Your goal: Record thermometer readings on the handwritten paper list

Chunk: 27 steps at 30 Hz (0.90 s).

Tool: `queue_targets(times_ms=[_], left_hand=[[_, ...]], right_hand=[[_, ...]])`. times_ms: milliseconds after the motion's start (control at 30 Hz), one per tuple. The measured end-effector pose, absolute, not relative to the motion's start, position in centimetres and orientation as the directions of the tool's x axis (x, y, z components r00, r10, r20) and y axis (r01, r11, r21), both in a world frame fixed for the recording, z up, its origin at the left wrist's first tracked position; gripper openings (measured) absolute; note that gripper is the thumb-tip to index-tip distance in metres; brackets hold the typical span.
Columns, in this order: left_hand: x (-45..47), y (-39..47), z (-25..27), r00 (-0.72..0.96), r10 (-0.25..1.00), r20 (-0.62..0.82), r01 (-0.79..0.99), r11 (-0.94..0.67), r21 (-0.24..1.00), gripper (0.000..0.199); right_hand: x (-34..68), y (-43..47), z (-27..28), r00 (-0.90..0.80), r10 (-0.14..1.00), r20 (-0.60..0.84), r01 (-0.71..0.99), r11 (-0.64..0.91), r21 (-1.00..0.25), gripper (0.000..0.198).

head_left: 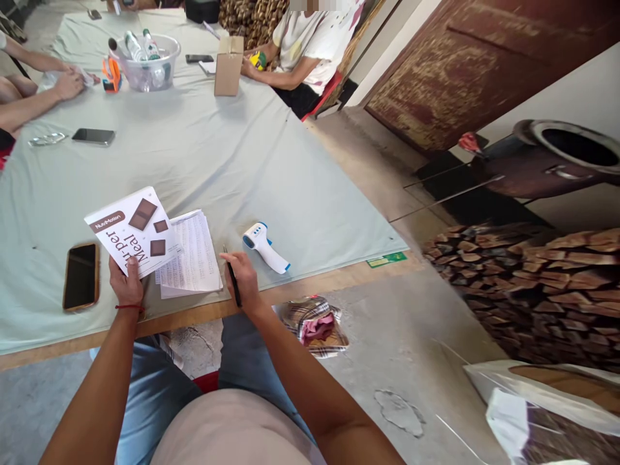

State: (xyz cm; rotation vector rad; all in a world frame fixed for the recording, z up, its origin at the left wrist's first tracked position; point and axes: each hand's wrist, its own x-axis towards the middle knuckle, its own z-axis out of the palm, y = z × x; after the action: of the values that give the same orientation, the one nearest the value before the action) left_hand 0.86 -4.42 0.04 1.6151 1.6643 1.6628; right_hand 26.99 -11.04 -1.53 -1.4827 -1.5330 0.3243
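Note:
My left hand (126, 281) grips the lower edge of a white box (126, 236) printed with brown chocolate squares, tilted above the table. Part of a stack of handwritten sheets (196, 258) lies behind that box. Between the fingers of my right hand (243, 279) is a black pen (233, 284), its tip pointing up and away from me, just right of the papers. A white and blue infrared thermometer (266, 248) rests beyond my right hand. Left of my left hand, a phone in a brown case (81, 276) lies face up.
A cloth-covered table (300, 187) spreads ahead. Farther back are another phone (93, 136), a plastic basket of bottles (150, 74), an orange tape dispenser (111, 75) and a cardboard box (229, 68). People sit at the far left and far right. Stacked firewood (557, 284) stands at right.

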Motion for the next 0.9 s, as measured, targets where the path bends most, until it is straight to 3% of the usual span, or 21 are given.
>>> queue_targets(times_ms=[100, 267, 333, 400, 467, 533, 633, 733, 800, 900], left_hand=[[0.8, -4.4, -0.1, -0.348, 0.806, 0.480, 0.481, -0.286, 0.829, 0.061], [0.8, -4.4, -0.1, -0.339, 0.811, 0.476, 0.477, -0.288, 0.830, 0.060], [0.8, -4.4, -0.1, -0.331, 0.814, 0.478, 0.471, -0.297, 0.831, 0.060], [0.7, -4.4, -0.3, -0.323, 0.814, 0.482, 0.468, -0.305, 0.829, 0.060], [0.6, -4.3, -0.4, -0.323, 0.814, 0.483, 0.471, -0.304, 0.828, 0.060], [0.5, -4.3, -0.6, -0.331, 0.814, 0.477, 0.471, -0.296, 0.831, 0.060], [0.5, -4.4, -0.6, -0.343, 0.812, 0.471, 0.475, -0.282, 0.833, 0.059], [0.5, -4.6, -0.5, -0.329, 0.818, 0.471, 0.494, -0.276, 0.824, 0.054], [0.5, -4.7, -0.4, -0.321, 0.824, 0.466, 0.501, -0.270, 0.822, 0.053], [0.4, -4.7, -0.5, -0.337, 0.826, 0.451, 0.493, -0.253, 0.832, 0.053]], right_hand=[[28.6, -9.1, -2.1, 0.059, 0.921, 0.386, 0.783, 0.197, -0.590, 0.040], [29.9, -8.2, -2.2, -0.028, 0.936, 0.351, 0.884, 0.187, -0.429, 0.049], [30.8, -8.9, -1.7, 0.071, 0.931, 0.358, 0.919, 0.078, -0.386, 0.049], [32.3, -9.7, -1.2, 0.270, 0.904, 0.330, 0.924, -0.147, -0.354, 0.047], [33.9, -10.3, -0.7, 0.433, 0.869, 0.240, 0.880, -0.351, -0.320, 0.047], [35.3, -10.5, -0.3, 0.474, 0.873, 0.114, 0.852, -0.421, -0.311, 0.040], [35.6, -10.4, 0.7, 0.463, 0.886, -0.027, 0.790, -0.426, -0.442, 0.024], [32.7, -10.7, 1.9, 0.477, 0.874, -0.097, 0.533, -0.375, -0.758, 0.026], [29.4, -11.3, 2.6, 0.382, 0.915, -0.126, 0.259, -0.237, -0.936, 0.034], [23.6, -11.9, 3.5, 0.079, 0.975, -0.208, -0.022, -0.207, -0.978, 0.029]])
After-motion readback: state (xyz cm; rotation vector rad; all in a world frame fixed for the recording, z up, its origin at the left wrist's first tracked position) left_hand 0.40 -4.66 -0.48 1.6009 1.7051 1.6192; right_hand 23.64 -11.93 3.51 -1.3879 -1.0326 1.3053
